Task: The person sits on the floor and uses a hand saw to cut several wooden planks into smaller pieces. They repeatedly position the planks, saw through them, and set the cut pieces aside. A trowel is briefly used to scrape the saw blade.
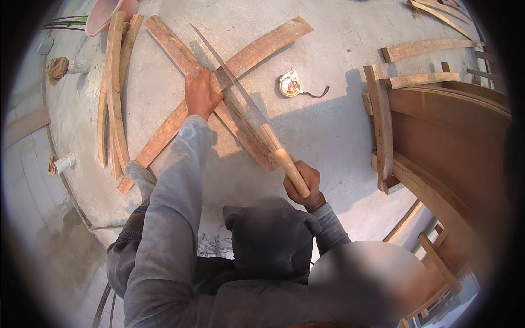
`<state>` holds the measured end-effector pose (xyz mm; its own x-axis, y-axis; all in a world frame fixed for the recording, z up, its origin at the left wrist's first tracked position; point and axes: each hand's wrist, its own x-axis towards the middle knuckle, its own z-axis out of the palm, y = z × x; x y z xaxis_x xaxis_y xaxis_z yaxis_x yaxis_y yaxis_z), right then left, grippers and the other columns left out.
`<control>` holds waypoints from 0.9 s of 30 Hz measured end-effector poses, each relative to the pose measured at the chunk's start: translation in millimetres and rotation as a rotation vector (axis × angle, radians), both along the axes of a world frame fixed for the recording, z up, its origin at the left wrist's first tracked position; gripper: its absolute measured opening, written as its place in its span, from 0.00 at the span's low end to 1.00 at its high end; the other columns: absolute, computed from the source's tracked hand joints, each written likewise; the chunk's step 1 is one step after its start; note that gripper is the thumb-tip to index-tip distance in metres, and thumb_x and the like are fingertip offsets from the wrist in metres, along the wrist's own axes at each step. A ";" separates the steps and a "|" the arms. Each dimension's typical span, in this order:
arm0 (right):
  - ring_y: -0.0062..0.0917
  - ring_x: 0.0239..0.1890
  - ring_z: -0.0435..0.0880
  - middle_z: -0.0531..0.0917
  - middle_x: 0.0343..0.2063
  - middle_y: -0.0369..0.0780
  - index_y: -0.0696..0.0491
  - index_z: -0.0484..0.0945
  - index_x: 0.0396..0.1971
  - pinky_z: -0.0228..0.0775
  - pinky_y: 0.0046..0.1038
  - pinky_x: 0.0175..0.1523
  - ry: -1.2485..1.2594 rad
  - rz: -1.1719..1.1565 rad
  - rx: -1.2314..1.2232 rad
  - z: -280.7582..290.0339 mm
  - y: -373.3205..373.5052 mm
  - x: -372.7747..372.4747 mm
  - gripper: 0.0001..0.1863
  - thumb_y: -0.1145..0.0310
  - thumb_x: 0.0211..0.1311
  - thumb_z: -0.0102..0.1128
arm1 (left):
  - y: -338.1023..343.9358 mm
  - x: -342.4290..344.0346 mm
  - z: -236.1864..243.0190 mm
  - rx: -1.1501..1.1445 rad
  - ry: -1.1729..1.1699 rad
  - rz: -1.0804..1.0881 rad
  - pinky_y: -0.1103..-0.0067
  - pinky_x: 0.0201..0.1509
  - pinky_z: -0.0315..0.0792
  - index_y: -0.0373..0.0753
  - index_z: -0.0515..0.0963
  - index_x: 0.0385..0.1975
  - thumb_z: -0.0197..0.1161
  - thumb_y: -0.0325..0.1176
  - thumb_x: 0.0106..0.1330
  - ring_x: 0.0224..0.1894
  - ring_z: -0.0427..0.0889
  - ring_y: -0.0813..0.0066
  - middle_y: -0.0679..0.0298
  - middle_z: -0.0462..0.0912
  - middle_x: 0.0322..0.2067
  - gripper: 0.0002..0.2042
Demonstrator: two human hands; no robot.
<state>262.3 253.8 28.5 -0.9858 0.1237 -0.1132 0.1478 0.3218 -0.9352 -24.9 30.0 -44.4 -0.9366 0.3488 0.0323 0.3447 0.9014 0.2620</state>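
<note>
Two weathered wooden planks cross in an X on the concrete floor. My left hand (202,94) grips the upper plank (268,46) near the crossing, its fingers curled over the wood. Beneath lies the other plank (174,44), slanting from upper left to lower right. In my right hand (304,185) is a handsaw (247,98), held by its long light wooden handle. The thin blade points up and left, lying across the upper plank just right of my left hand. My foot (142,177) is by that plank's lower left end.
A white tape measure (290,84) with a black strap lies right of the saw. Several long boards (114,82) lean together at the left, near a pink basin (109,15). Brown wooden formwork (437,120) stands on the right, with a loose timber (426,49) beyond it.
</note>
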 end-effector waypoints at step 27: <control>0.42 0.34 0.87 0.84 0.32 0.48 0.57 0.78 0.38 0.80 0.35 0.39 0.094 0.049 -0.032 11.9 -13.7 -76.6 0.14 0.73 0.51 0.70 | -6.2 11.8 -24.1 -0.013 -0.030 -0.022 0.58 0.76 0.55 0.34 0.75 0.53 0.80 0.35 0.45 0.66 0.73 0.50 0.45 0.81 0.54 0.33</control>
